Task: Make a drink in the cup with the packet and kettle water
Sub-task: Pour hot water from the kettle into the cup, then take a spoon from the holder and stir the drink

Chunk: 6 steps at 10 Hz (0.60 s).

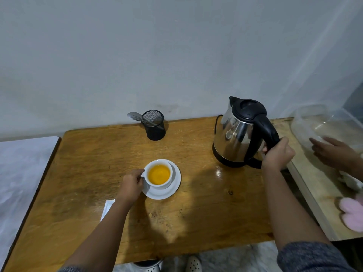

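Observation:
A white cup (pixel 169 185) holding orange-yellow liquid stands on a white saucer (pixel 172 191) in the middle of the wooden table (pixel 78 173). My left hand (pixel 130 186) pinches the cup's handle on its left side. A steel kettle (pixel 234 138) with a black lid and handle stands upright on the table at the right. My right hand (pixel 278 154) is closed around the lower part of its handle. A white packet (pixel 107 208) lies flat near my left forearm, partly hidden by it.
A black mesh holder (pixel 154 125) with a metal spoon (pixel 135 116) stands at the back by the wall. To the right, another person's hand (pixel 334 152) rests by a clear plastic container (pixel 314 122) on a lighter surface. A pink object (pixel 351 213) lies there too.

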{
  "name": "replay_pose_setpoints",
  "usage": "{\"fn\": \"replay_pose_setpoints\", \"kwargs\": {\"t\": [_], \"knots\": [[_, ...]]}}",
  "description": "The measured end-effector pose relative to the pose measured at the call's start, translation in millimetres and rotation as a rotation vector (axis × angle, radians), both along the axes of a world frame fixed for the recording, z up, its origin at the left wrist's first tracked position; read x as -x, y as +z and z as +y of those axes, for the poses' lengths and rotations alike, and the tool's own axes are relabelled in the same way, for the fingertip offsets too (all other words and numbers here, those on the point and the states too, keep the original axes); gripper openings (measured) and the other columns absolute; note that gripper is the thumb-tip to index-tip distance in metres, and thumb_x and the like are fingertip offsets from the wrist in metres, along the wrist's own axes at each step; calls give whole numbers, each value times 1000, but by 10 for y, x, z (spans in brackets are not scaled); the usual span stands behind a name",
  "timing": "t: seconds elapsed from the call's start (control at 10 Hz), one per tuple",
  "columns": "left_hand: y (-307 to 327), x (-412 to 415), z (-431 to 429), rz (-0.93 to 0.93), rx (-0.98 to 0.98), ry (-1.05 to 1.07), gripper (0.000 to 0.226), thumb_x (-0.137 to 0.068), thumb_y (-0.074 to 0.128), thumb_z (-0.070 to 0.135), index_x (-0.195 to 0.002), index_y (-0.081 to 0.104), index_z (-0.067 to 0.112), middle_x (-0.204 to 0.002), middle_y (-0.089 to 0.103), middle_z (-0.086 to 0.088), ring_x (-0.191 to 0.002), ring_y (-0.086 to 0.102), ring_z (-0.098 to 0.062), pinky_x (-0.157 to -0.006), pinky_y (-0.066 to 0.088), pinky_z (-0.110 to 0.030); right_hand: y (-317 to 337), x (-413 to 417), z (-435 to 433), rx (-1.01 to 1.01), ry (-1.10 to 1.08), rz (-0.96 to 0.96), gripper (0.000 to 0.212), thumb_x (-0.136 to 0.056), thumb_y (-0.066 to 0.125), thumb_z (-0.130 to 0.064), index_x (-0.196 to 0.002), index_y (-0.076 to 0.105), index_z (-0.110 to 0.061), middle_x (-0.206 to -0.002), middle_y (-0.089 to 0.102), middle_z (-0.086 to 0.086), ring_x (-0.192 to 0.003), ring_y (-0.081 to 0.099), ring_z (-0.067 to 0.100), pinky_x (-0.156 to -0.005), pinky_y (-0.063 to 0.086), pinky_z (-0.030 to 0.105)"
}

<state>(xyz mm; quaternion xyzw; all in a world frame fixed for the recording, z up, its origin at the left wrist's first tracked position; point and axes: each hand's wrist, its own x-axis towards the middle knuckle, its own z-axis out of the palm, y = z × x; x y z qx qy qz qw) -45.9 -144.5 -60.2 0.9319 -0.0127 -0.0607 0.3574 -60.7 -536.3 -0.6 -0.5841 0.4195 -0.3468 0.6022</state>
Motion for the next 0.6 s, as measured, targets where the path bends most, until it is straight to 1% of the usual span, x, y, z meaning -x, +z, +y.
{"fn": "replay_pose_setpoints", "kwargs": {"t": [0.1,0.2,0.3,0.4,0.5,0.6], "knots": [[6,-4,-1,-1,-11,-10,30,-86,50,-2,-112,63,3,-113,67,-18,-99,59,-28,-77,42,-31,491,260,471,-88,-53,-56,33,-93,37,-26,-64,49,-18,-55,55,1,-51,53,10,-56,46,21],[12,-7,4,2,-8,-27,28,-86,51,-1,-111,64,4,-112,67,-18,-95,58,-26,-76,43,-32,379,214,344,-55,-58,43,33,-94,35,-28,-71,54,-13,-65,54,4,-55,51,13,-51,46,15],[37,-16,5,-3,3,-45,25,-86,52,0,-107,65,5,-107,68,-18,-89,55,-21,-74,42,-32,391,244,383,40,-5,91,36,-97,32,-31,-71,51,-16,-71,51,8,-60,48,14,-58,45,21],[43,-18,12,-2,3,-61,25,-86,51,0,-106,66,5,-106,68,-18,-88,55,-21,-73,43,-32,370,285,406,163,29,111,34,-99,31,-27,-72,50,-20,-71,45,0,-65,43,11,-68,38,29],[36,-24,29,12,-2,-64,26,-87,50,0,-109,64,5,-108,67,-18,-89,55,-21,-74,42,-31,418,339,440,313,51,105,26,-99,35,-16,-105,58,-5,-95,54,7,-86,49,12,-70,39,9],[34,-30,45,17,0,-74,27,-87,49,0,-110,64,5,-109,67,-17,-90,55,-21,-74,42,-31,485,376,494,504,68,55,24,-94,44,-4,-115,55,-2,-121,52,16,-103,50,13,-74,35,-7]]}}
